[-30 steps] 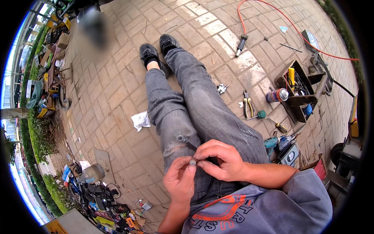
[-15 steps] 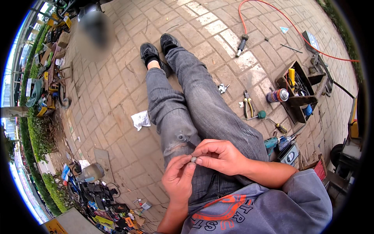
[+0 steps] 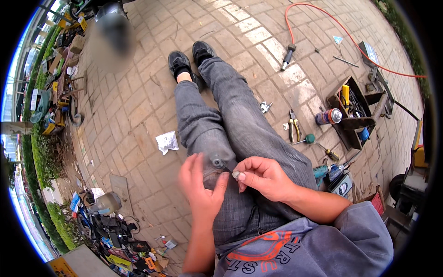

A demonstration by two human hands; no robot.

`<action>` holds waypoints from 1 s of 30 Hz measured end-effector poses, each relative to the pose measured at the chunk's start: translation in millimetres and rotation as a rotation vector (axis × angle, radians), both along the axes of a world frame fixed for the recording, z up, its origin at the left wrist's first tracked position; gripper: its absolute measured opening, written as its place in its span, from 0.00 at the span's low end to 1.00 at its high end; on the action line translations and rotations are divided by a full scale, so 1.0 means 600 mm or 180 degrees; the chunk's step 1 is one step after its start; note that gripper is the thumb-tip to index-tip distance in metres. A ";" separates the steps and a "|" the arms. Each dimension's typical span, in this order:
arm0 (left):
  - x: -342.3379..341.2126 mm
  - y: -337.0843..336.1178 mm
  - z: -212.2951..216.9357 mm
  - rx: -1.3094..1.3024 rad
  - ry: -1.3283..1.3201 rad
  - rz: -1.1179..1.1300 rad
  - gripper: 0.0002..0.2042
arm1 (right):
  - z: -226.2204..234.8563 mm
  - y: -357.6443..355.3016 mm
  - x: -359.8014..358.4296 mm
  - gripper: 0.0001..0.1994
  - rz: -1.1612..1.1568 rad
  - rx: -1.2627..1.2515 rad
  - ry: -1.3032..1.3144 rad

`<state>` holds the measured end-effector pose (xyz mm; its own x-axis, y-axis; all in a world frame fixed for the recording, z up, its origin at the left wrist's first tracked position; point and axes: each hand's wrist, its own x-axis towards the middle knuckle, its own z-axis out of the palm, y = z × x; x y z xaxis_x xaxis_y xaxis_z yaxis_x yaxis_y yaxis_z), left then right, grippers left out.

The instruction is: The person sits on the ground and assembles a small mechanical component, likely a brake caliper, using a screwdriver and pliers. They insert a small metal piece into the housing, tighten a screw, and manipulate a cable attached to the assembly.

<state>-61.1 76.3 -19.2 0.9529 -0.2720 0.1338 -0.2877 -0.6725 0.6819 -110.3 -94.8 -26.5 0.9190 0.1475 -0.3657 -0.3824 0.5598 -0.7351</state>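
- Now we see our right hand (image 3: 262, 179) pinching a small grey piece (image 3: 236, 175) between thumb and fingers.
- Our left hand (image 3: 201, 190) is open beside it, a bit blurry, and we see nothing in its grip.
- A dark part with a round end (image 3: 217, 162) is between our hands, over the knee of our trousers (image 3: 240, 104); we cannot tell if it rests there or is held.
- The small piece could slip, because only fingertips hold it.
- If it fell, it could roll off our lap and hide in a crack in the bricks (image 3: 143, 122).
- The dark part could slide off too, if our knee moved or our left hand bumped it.
- Ahead and right of our right hand are pliers (image 3: 291, 131) and a spray can (image 3: 326, 117); ahead and left of our left hand is a white packet (image 3: 167, 142).
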 end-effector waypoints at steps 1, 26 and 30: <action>0.009 -0.003 -0.003 0.0298 -0.0271 -0.0201 0.25 | 0.000 0.001 0.001 0.11 -0.0007 0.0040 0.0009; -0.027 -0.058 0.017 -0.2864 0.1718 0.0105 0.19 | 0.024 -0.044 -0.007 0.12 -0.0210 0.0292 -0.0001; -0.025 -0.053 0.020 -0.2866 0.1817 0.0208 0.19 | 0.019 -0.041 -0.005 0.12 -0.0163 0.0367 0.0003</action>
